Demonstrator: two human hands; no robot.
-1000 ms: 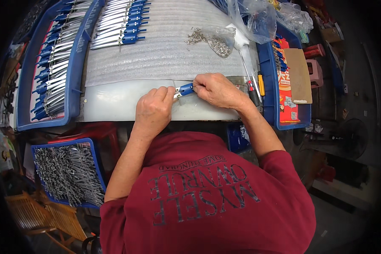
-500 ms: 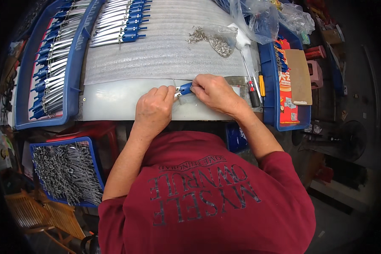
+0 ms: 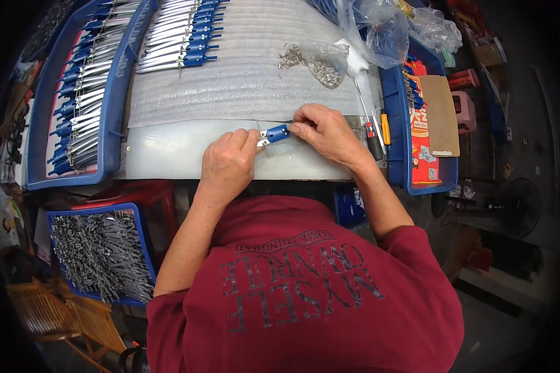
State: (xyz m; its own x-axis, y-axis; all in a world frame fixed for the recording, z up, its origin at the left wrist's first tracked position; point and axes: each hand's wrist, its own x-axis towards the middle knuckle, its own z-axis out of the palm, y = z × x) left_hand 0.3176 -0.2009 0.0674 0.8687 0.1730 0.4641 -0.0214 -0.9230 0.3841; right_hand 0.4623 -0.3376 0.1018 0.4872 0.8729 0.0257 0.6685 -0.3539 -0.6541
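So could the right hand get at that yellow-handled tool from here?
Probably yes: the yellow-handled tool lies to the right of the right hand, its handle uncovered. A red-and-black handle lies between, so likely reaching over it.

From my end I've got the left hand (image 3: pixel 229 163) pinching the metal end of a blue-capped part (image 3: pixel 277 133), thin rod sticking out crosswise. Right hand (image 3: pixel 326 138) is at the blue tip, can't tell if it's gripping. Counter (image 3: pixel 168 149) has a foam sheet (image 3: pixel 230 87) with similar parts (image 3: pixel 196 57) lined up, plus loose silver fasteners (image 3: pixel 290 56) beside a clear bag (image 3: pixel 325 69) of more. Yellow-handled screwdriver (image 3: pixel 385 129) near the right-hand blue tray (image 3: pixel 392 102).
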